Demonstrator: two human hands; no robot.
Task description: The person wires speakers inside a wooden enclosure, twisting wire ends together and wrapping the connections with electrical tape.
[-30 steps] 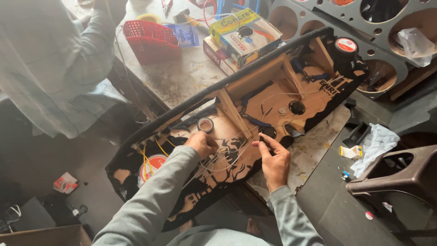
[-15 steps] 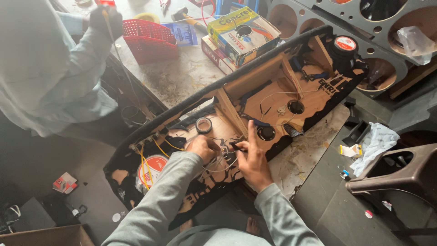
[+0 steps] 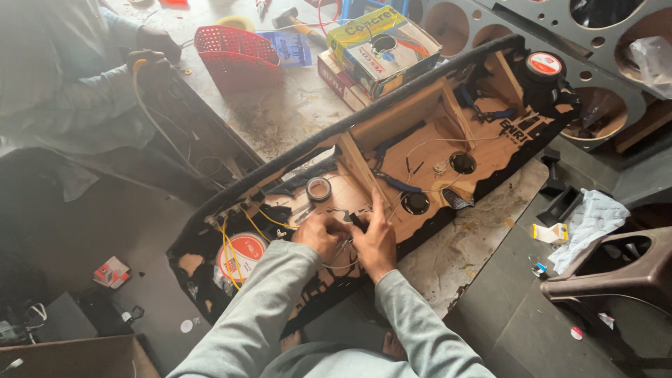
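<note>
A long black-edged wooden speaker panel (image 3: 420, 119) lies across the marble table, its open back facing up. My left hand (image 3: 318, 234) and my right hand (image 3: 374, 238) meet at its near middle, pinching thin wires (image 3: 336, 255) between the fingers. A roll of black tape (image 3: 319, 189) rests on the wood just above my left hand. Yellow wires (image 3: 234, 238) run left toward a round red-and-white speaker magnet (image 3: 241, 255). Two round black fittings (image 3: 462, 163) sit in the panel to the right.
Another person in a pale shirt (image 3: 63, 91) stands at the upper left holding a cable. A red plastic basket (image 3: 234, 52), stacked cardboard boxes (image 3: 381, 49) and a hammer lie on the marble table (image 3: 280, 119). A brown stool (image 3: 616, 269) and a crumpled cloth (image 3: 588, 224) are at right.
My right hand has moved left to join the left hand over the wires. The other person has shifted and now holds a cable at the table's far edge.
</note>
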